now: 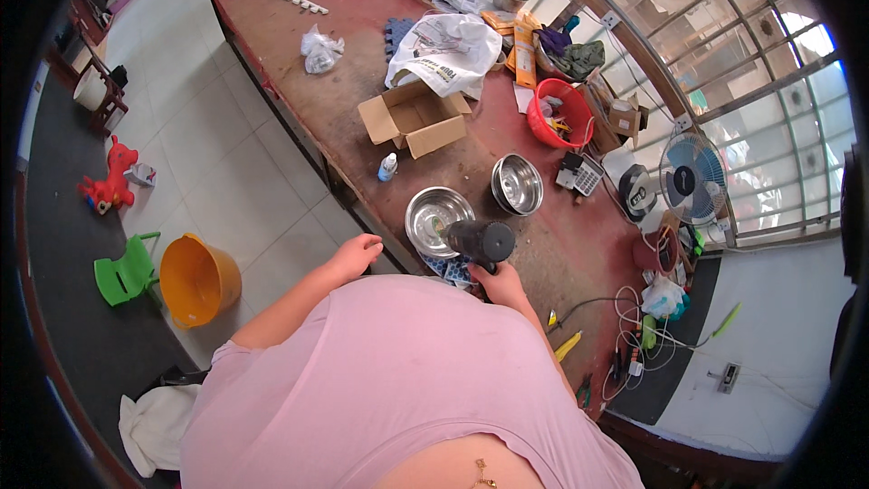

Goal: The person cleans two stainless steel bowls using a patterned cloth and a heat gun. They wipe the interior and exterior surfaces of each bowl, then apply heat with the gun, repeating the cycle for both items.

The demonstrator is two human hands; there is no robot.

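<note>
My right hand (501, 283) grips the handle of a black hair dryer (479, 238). Its nozzle points at a shiny stainless steel bowl (429, 212) near the table's edge. Inside that bowl a small greenish patch shows, partly hidden by the dryer. Under the bowl's near side lies a blue patterned cloth (445, 267). My left hand (360, 255) hangs beside the table edge, holding nothing, its fingers loosely bent. To the right of the bowl sits a stack of metal bowls (519, 183). A small bottle with a blue label (387, 168) stands farther back.
Beyond the bowls are an open cardboard box (414, 119), a white plastic bag (448, 47) and a red basket (558, 115). A calculator (584, 175) and electric fan (691, 178) line the right side. Loose cables (621, 305) and a yellow cutter (568, 346) lie nearer; an orange tub (200, 280) stands on the floor.
</note>
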